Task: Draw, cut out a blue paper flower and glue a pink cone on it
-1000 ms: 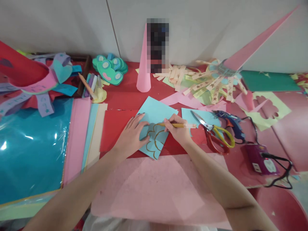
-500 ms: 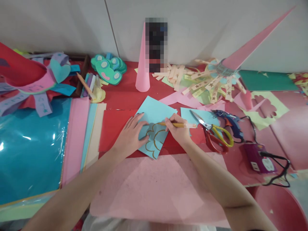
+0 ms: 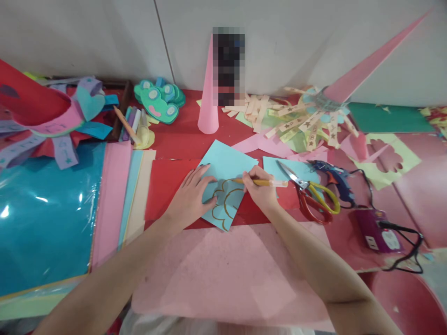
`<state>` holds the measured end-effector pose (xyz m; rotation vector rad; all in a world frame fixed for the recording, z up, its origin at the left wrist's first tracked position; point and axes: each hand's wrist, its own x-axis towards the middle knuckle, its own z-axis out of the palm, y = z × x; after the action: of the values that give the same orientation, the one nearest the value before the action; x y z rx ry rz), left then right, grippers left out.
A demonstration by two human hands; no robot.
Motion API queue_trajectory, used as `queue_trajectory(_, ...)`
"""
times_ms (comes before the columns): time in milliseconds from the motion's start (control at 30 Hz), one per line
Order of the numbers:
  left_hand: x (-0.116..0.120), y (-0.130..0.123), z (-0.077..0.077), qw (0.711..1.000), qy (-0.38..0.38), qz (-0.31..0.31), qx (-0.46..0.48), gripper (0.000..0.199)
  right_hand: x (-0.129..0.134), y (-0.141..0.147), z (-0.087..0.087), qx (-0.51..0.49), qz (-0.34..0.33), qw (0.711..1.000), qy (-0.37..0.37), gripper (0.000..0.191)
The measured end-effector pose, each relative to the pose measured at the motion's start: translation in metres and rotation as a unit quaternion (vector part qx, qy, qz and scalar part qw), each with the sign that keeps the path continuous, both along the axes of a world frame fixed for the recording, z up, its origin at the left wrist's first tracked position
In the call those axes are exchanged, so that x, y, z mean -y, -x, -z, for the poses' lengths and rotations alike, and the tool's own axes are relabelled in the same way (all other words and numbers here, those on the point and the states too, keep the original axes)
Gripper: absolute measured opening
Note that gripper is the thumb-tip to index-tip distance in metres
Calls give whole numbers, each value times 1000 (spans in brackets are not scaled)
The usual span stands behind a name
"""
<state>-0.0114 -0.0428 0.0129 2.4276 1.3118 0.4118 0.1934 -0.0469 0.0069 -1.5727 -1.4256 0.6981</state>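
Note:
A light blue paper lies tilted over red sheets, with brown scalloped curves drawn on its lower part. My left hand rests on the paper's left edge, fingers spread, holding nothing. Pinched in my right hand is a gold-brown marker, its tip at the upper end of the drawn line. Just right of that hand, scissors with one red and one yellow handle lie partly over another light blue sheet.
A pink cone stands behind the paper. At the right are a blue glue gun, a purple box with a black cord and a flower-cut yellow sheet. Green frog-like cutouts and wrapped blue sheets are at the left.
The whole view has shifted slightly. The marker has moved a little to the right along the top of the drawn curve; my left hand stays on the paper.

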Motion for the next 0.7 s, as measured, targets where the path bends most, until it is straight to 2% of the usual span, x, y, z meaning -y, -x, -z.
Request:
queue_trajectory(200, 0, 0, 2, 1000, -1, -1, -2, 28, 0, 0, 0, -16, -15, 1000, 5, 31)
queue_trajectory(400, 0, 1, 1, 1000, -2, 2, -1, 27, 1, 0, -2, 5, 9, 1000, 0, 33)
queue_trajectory(700, 0, 1, 2, 1000, -7, 0, -3, 27, 0, 0, 4, -14, -34, 999, -4, 32)
